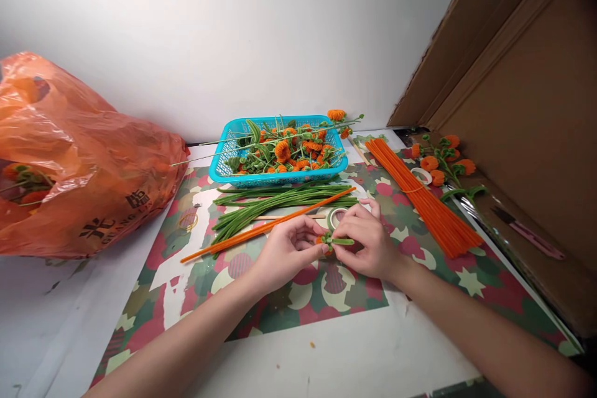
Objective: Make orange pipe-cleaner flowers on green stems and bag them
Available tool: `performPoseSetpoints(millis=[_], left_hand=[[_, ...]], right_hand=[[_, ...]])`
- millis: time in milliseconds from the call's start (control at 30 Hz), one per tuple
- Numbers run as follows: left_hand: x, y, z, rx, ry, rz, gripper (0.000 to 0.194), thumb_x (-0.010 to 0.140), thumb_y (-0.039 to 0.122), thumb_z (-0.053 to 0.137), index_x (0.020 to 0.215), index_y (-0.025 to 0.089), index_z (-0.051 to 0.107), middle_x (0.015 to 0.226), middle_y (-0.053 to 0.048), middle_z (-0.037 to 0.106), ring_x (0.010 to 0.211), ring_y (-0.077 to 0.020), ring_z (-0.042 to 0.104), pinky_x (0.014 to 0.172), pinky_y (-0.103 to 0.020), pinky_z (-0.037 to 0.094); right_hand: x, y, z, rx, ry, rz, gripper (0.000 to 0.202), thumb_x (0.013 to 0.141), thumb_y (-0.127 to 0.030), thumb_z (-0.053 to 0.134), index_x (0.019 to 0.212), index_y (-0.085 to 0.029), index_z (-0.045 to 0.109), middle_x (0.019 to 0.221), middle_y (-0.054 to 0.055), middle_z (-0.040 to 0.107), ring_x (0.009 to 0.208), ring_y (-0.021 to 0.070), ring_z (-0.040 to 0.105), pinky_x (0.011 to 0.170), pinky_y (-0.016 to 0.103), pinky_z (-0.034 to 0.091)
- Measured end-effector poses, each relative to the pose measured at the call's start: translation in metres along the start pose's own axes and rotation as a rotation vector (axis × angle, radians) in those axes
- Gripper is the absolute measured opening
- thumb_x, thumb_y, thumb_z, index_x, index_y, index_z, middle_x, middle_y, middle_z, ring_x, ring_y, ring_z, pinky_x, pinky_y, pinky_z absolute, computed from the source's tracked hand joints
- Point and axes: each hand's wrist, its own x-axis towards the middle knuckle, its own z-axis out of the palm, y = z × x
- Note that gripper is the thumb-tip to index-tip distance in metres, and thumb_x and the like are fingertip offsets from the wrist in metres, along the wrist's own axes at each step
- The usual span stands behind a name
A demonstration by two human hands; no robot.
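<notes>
My left hand pinches the orange end of a small pipe-cleaner flower between thumb and fingers. From the right, my right hand closes on the green stem side of the same flower. A short green piece sticks out to the right, across my right fingers. Just behind the hands lie green pipe cleaners in a loose bundle, with orange pipe cleaners laid slantwise over them. A roll of tape lies flat behind my right fingers, partly hidden by them.
A blue basket of orange flowers and green parts stands at the back. An orange plastic bag bulges at left. On the right are bundled orange pipe cleaners, another tape roll, finished flowers, a pink-handled tool and a cardboard wall.
</notes>
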Motion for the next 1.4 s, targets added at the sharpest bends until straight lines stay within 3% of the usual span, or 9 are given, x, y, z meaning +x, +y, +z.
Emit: performPoseSetpoints(millis=[233, 500, 733, 933, 1167, 1400], left_hand=[[-0.001, 0.004, 0.003, -0.077, -0.014, -0.039, 0.025, 0.070, 0.023, 0.075, 0.084, 0.014, 0.057, 0.079, 0.000, 0.059, 0.070, -0.0091, 0.057, 0.063, -0.021, 0.049], [0.000, 0.006, 0.004, -0.126, -0.023, -0.059, 0.024, 0.069, 0.021, 0.075, 0.079, 0.013, 0.055, 0.078, 0.001, 0.058, 0.067, -0.0076, 0.055, 0.060, -0.020, 0.047], [0.000, 0.004, 0.003, -0.080, 0.016, -0.047, 0.025, 0.067, 0.023, 0.076, 0.080, 0.014, 0.056, 0.075, 0.001, 0.058, 0.067, -0.0089, 0.056, 0.058, -0.020, 0.046], [-0.002, -0.002, 0.003, -0.006, 0.052, 0.046, 0.019, 0.075, 0.025, 0.070, 0.084, 0.015, 0.056, 0.082, -0.001, 0.060, 0.068, -0.0094, 0.058, 0.060, -0.021, 0.049], [-0.005, -0.005, 0.005, 0.089, 0.078, 0.150, 0.027, 0.072, 0.020, 0.072, 0.094, 0.019, 0.057, 0.106, -0.004, 0.059, 0.082, -0.0145, 0.063, 0.072, -0.029, 0.056], [-0.003, -0.006, 0.003, -0.008, 0.086, 0.071, 0.028, 0.072, 0.028, 0.074, 0.092, 0.017, 0.057, 0.085, -0.002, 0.061, 0.076, -0.0129, 0.061, 0.066, -0.024, 0.052]], right_hand=[[0.002, 0.000, 0.004, 0.153, 0.124, -0.031, 0.016, 0.070, -0.010, 0.062, 0.064, -0.021, 0.052, 0.085, 0.001, 0.068, 0.083, 0.0188, 0.056, 0.080, 0.040, 0.038], [0.002, -0.001, 0.007, 0.316, 0.161, -0.016, 0.022, 0.068, -0.003, 0.063, 0.064, -0.022, 0.051, 0.072, -0.001, 0.070, 0.073, 0.0173, 0.057, 0.072, 0.037, 0.047], [-0.001, -0.001, 0.007, 0.321, 0.118, 0.166, 0.023, 0.070, -0.006, 0.064, 0.081, -0.024, 0.055, 0.077, 0.001, 0.064, 0.080, 0.0187, 0.058, 0.072, 0.034, 0.050], [-0.003, -0.002, 0.007, 0.366, 0.056, 0.258, 0.028, 0.074, -0.008, 0.062, 0.091, -0.025, 0.048, 0.085, 0.000, 0.061, 0.082, 0.0185, 0.061, 0.070, 0.032, 0.051], [-0.005, -0.002, 0.011, 0.403, 0.094, 0.286, 0.031, 0.078, -0.006, 0.056, 0.099, -0.025, 0.043, 0.089, 0.001, 0.058, 0.087, 0.0168, 0.060, 0.073, 0.031, 0.051], [-0.006, -0.002, 0.011, 0.380, 0.062, 0.278, 0.031, 0.080, -0.007, 0.055, 0.100, -0.025, 0.041, 0.092, 0.002, 0.056, 0.087, 0.0170, 0.059, 0.072, 0.031, 0.051]])
